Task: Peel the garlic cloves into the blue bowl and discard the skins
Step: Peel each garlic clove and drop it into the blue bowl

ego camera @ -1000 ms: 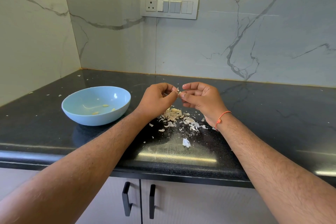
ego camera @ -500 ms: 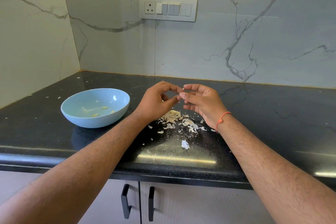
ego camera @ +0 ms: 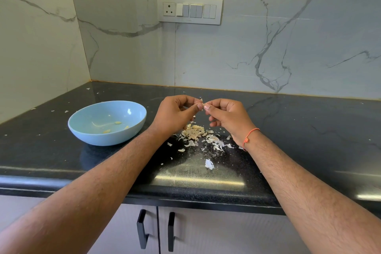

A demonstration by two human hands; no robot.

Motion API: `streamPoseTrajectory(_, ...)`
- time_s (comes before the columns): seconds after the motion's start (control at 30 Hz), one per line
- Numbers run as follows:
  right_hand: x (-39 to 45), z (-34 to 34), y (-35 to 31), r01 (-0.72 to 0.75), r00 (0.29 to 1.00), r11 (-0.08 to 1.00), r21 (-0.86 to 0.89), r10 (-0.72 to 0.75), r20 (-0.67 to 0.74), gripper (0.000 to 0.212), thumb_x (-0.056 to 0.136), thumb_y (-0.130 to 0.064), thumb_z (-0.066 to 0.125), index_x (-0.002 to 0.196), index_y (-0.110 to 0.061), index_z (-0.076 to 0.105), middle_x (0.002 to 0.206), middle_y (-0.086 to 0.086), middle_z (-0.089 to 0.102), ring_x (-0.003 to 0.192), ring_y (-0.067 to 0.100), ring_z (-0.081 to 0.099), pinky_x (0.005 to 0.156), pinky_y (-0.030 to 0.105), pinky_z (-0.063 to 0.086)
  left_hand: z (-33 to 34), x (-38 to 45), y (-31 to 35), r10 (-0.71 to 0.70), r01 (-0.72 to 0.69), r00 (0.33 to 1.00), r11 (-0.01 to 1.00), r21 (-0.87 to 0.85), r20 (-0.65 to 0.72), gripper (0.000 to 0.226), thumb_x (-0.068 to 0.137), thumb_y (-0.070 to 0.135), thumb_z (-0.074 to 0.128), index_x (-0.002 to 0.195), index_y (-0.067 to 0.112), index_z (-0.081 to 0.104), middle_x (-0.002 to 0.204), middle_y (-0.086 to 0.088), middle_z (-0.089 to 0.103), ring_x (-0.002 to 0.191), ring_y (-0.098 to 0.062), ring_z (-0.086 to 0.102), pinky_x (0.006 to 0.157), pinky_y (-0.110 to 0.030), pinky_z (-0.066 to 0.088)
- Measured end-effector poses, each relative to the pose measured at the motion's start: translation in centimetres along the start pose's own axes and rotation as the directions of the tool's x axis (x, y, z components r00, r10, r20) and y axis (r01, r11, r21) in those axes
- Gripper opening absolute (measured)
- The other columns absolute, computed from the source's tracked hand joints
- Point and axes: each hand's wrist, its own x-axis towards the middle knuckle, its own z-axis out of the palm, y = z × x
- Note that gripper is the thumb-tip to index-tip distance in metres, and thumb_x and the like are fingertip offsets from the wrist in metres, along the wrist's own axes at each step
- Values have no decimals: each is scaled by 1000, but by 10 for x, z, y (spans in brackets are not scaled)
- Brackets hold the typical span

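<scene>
Pinching garlic clove (ego camera: pixel 203 105) between left hand (ego camera: pixel 175 113) and right hand (ego camera: pixel 228 116) fingertips, above skin pile (ego camera: pixel 198 133); blue bowl (ego camera: pixel 107 122) lying leftward, nearer left hand.

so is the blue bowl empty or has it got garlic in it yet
Not empty, but nearly: the blue bowl stands upright on the counter with a few small pale yellow garlic pieces on its bottom.

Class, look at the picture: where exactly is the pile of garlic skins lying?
In the head view, the pile of garlic skins lies on the black counter, right of the blue bowl, below and between both hands.
</scene>
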Motion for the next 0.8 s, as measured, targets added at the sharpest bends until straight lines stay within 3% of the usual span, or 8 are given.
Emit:
streamPoseTrajectory(0.13, 0, 2, 1, 94, 995, 973, -210, -101, -25, 7, 99, -18, 70, 95, -19, 75, 83, 2, 70, 68, 10, 65, 63, 27, 58, 0, -1, 1, -70, 72, 997, 996, -53, 46, 14, 95, 23, 79, 101, 10, 79, 69, 1, 72, 46, -3, 57, 40, -18, 42)
streamPoseTrajectory(0.23, 0, 2, 5, 233, 966, 860, -453, -259, 4, 8, 99, -22, 69, 92, -22, 72, 78, -10, 68, 67, 5, 62, 65, 19, 53, 0, -1, 0, -84, 85, 993, 996, -11, 77, 17, 94, 24, 80, 98, 7, 79, 59, 9, 67, 41, -4, 52, 40, -19, 43)
streamPoseTrajectory(0.3, -2, 0, 5, 317, 937, 784, -533, -347, 47, 5, 98, -18, 69, 94, -17, 71, 86, -11, 67, 72, 4, 60, 66, 14, 48, 0, 0, -1, -78, 76, 994, 997, 30, 81, 18, 91, 29, 83, 92, 11, 79, 56, 8, 66, 41, -8, 51, 41, -23, 46)
streamPoseTrajectory(0.4, -2, -2, 4, 388, 907, 702, -597, -405, 114, 5, 98, -15, 68, 93, -17, 68, 92, -7, 64, 80, 7, 60, 70, 19, 49, -1, 1, -3, -75, 67, 993, 994, 88, 87, 17, 90, 30, 84, 87, 14, 79, 54, 11, 65, 41, -5, 52, 44, -23, 47)
streamPoseTrajectory(0.57, -5, -3, 3, 420, 877, 590, -690, -460, 140, 7, 91, -15, 73, 88, -21, 71, 80, -13, 57, 69, 2, 54, 64, 18, 44, 0, 0, -4, 10, -38, 994, 964, 264, 109, 16, 91, 32, 82, 83, 22, 75, 56, 27, 64, 47, 6, 56, 52, -6, 39)
streamPoseTrajectory(0.63, -6, -1, 3, 434, 861, 547, -716, -485, 151, 6, 88, -16, 75, 86, -21, 73, 75, -18, 53, 66, -2, 51, 63, 21, 44, 1, -1, -4, 41, -80, 991, 945, 316, 128, 15, 93, 32, 80, 84, 22, 74, 54, 31, 60, 45, 6, 54, 51, -6, 37)
streamPoseTrajectory(0.8, -6, 2, 2, 442, 847, 537, -718, -514, 138, 5, 87, -17, 75, 85, -21, 75, 73, -18, 54, 64, -3, 51, 63, 23, 46, 0, -4, -1, 59, -104, 987, 943, 317, 150, 13, 98, 26, 75, 90, 15, 73, 54, 34, 59, 43, 6, 52, 50, -6, 36)
